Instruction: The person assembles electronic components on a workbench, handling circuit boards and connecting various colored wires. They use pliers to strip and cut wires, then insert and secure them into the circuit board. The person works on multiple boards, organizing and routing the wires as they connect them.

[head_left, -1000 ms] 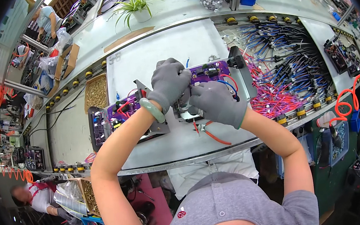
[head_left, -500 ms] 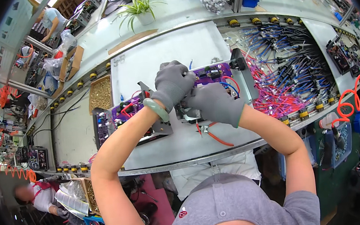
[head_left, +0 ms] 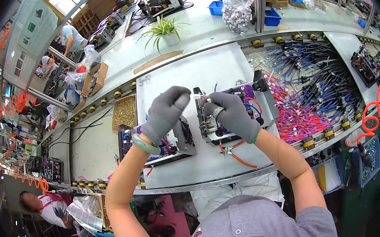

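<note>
Both my hands wear grey gloves. My right hand [head_left: 233, 114] is closed over the left part of a metal chassis with a purple circuit board [head_left: 242, 91]. Its fingertips pinch a small white connector [head_left: 198, 97] with short wires. To its left, my left hand [head_left: 164, 114] is raised, fingers bent and thumb close to them; whether anything is inside does not show. Under that hand stands a second metal chassis [head_left: 184, 139] with a purple board, partly covered by my wrist. Red-handled pliers [head_left: 239, 158] lie on the near side of the white board [head_left: 195, 170].
On the right lies a large pile of red, blue and black wire leads [head_left: 306, 89]. A box of small brass-coloured parts [head_left: 124, 113] sits on the left. Behind are a potted plant [head_left: 171, 38] and a bag of white parts [head_left: 237, 15]. Metal rails edge the bench.
My hands were together over the right chassis; the left one has drawn away leftward. The right hand stays there, and the white connector now shows at its fingertips. The whole view has shifted slightly.
</note>
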### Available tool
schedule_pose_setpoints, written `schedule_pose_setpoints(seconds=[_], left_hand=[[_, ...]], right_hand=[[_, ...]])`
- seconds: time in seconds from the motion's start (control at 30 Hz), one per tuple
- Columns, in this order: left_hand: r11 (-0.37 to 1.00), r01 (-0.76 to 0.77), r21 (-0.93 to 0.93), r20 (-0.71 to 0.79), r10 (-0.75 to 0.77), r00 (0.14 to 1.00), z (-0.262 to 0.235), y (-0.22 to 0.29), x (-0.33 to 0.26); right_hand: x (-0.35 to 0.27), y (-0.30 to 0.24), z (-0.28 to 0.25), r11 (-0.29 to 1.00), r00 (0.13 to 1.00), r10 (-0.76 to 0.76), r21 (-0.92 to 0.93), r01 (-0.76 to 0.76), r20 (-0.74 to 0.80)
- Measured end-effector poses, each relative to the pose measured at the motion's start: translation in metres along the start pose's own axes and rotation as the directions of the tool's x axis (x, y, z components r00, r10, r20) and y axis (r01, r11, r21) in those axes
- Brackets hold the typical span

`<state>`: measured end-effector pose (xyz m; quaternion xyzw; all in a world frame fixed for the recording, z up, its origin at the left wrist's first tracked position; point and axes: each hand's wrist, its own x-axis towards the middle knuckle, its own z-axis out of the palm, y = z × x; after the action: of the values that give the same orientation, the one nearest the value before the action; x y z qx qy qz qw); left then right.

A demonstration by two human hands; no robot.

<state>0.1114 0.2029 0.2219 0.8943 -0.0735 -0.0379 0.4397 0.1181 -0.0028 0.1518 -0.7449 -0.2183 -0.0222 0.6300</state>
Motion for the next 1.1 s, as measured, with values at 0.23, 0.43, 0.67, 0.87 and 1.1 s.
schedule_pose_setpoints(seconds=[0.23,0.43,0.67,0.87,1.1], left_hand=[[0.988,-0.152,0.005,0.014,0.152,0.988,0.025,0.023,-0.005],[0.980,-0.131,-0.151,-0.007,0.131,0.991,0.025,0.015,-0.003],[0.996,-0.086,-0.027,-0.071,0.084,0.994,0.039,0.019,-0.002],[0.979,0.063,-0.194,0.066,-0.051,0.997,0.035,0.013,0.001],[0.714,0.042,0.699,0.092,-0.148,0.985,0.031,0.002,0.013]], right_hand=[[0.000,-0.005,-0.007,0.999,0.999,-0.022,-0.039,0.023,0.027],[-0.002,-0.004,-0.012,0.997,0.998,-0.053,-0.049,0.055,0.041],[-0.007,-0.010,-0.004,0.953,0.966,-0.221,-0.238,0.185,-0.134],[-0.003,-0.009,-0.012,0.837,0.941,-0.336,-0.470,0.279,-0.039],[0.010,0.009,-0.017,0.498,0.978,-0.084,-0.843,0.206,0.190]])
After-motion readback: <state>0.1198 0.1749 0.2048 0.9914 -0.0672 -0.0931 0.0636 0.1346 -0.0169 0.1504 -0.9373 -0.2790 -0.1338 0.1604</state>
